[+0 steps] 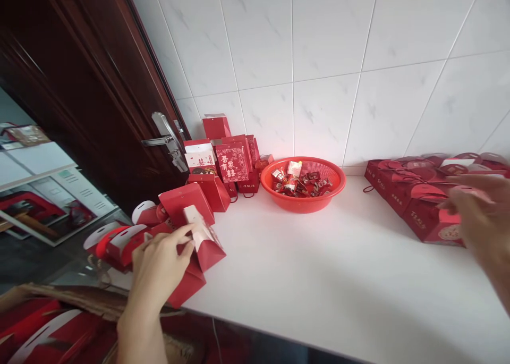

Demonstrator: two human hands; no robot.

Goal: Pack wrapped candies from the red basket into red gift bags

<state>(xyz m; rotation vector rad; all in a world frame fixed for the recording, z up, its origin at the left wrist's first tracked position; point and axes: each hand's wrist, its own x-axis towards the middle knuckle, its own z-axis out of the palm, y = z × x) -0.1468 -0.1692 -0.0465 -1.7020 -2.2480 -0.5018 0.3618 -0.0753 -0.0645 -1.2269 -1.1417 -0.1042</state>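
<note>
At the left, my left hand (163,263) has its thumb and fingers closed on the upper edge of a red and pale pink paper gift box (209,252) that stands on the counter. More red paper boxes (187,199) are crowded around and behind it, some with their tops open. My right hand (478,210) is at the right edge, in front of and over a block of red handled gift boxes (414,210). It is smeared by motion and partly cut off, so I cannot tell whether its fingers hold anything.
A red plastic basket (303,202) holding wrapped candies (295,180) stands on the white counter (298,279) near the tiled wall (326,34). A dark wooden door (99,61) is at left. Below the counter at lower left is an open cardboard box (75,300) with red boxes inside.
</note>
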